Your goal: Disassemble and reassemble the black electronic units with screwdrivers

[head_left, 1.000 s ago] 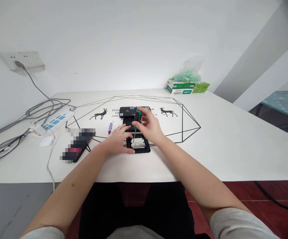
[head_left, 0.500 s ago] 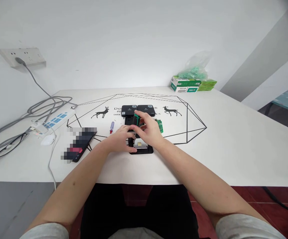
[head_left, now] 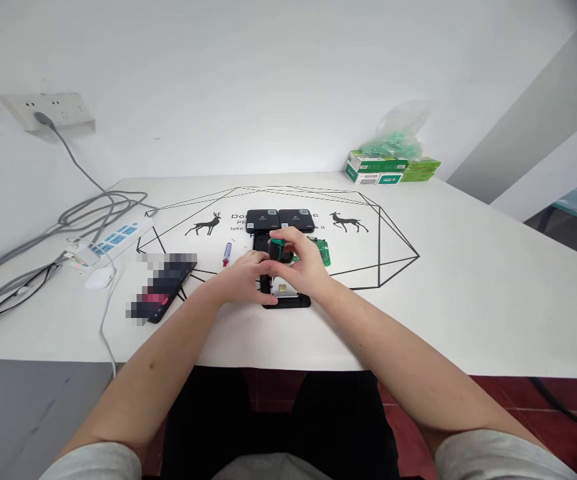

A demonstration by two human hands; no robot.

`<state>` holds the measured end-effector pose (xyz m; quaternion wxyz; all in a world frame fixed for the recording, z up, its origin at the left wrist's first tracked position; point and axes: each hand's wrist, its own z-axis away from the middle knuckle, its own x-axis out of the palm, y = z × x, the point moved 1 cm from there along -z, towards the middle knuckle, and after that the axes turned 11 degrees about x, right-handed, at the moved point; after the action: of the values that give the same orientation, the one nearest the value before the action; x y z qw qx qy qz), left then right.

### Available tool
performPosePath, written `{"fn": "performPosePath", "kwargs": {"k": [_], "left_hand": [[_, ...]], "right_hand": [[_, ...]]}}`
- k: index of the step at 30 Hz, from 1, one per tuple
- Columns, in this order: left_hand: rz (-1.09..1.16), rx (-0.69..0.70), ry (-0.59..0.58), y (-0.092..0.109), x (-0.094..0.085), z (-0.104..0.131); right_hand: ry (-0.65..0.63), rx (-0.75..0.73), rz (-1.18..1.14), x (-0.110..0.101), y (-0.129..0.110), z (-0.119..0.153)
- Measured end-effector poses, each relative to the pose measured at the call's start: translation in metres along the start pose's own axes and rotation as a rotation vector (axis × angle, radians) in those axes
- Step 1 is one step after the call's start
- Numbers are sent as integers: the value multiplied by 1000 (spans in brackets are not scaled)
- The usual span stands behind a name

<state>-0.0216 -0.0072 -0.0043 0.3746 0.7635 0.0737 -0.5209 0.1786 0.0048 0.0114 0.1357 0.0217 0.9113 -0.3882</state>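
My right hand [head_left: 302, 263] is closed round the green and black handle of a screwdriver [head_left: 276, 248], held upright over an opened black casing [head_left: 296, 303]. A silver metal plate with a small gold square [head_left: 283, 288] lies inside the casing. My left hand [head_left: 243, 277] grips the casing's left side, thumb at the near corner and fingers close to the screwdriver's shaft. Both hands hide the screwdriver's tip and much of the casing. Just right of my right hand lies a green circuit board [head_left: 324, 252]. Two black box-shaped devices [head_left: 296, 219] sit behind the hands.
A small screwdriver with a clear purple handle [head_left: 227, 254] lies left of the hands. Farther left are a phone [head_left: 176, 280], partly pixelated, a power strip [head_left: 118, 240], a white mouse-shaped object [head_left: 99, 278], glasses [head_left: 16, 293] and grey cables. Green-white boxes [head_left: 376, 167] stand at the back right.
My right hand has shifted its grip on the screwdriver's handle, its fingers now curled more over the top. The left hand stays at the casing. The whole view has shifted slightly.
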Motion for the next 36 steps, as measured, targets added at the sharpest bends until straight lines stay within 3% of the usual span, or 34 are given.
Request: {"fn": "performPosePath", "kwargs": {"k": [4, 6, 14, 17, 25, 30, 36], "left_hand": [[1, 30, 12, -3, 1, 2], [-6, 35, 21, -5, 3, 3], [-44, 29, 51, -1, 7, 3], [-61, -6, 41, 3, 9, 5], [-91, 4, 44, 3, 18, 5], [-95, 57, 72, 2, 23, 4], [-74, 55, 52, -3, 23, 0]], "right_hand": [[100, 144, -113, 0, -6, -8], [88, 233, -190, 0, -7, -11], [-260, 408, -523, 3, -7, -10], [-311, 426, -604, -1, -7, -11], [-177, 258, -92, -27, -24, -20], [-27, 221, -45, -27, -34, -7], [73, 386, -133, -16, -38, 8]]}}
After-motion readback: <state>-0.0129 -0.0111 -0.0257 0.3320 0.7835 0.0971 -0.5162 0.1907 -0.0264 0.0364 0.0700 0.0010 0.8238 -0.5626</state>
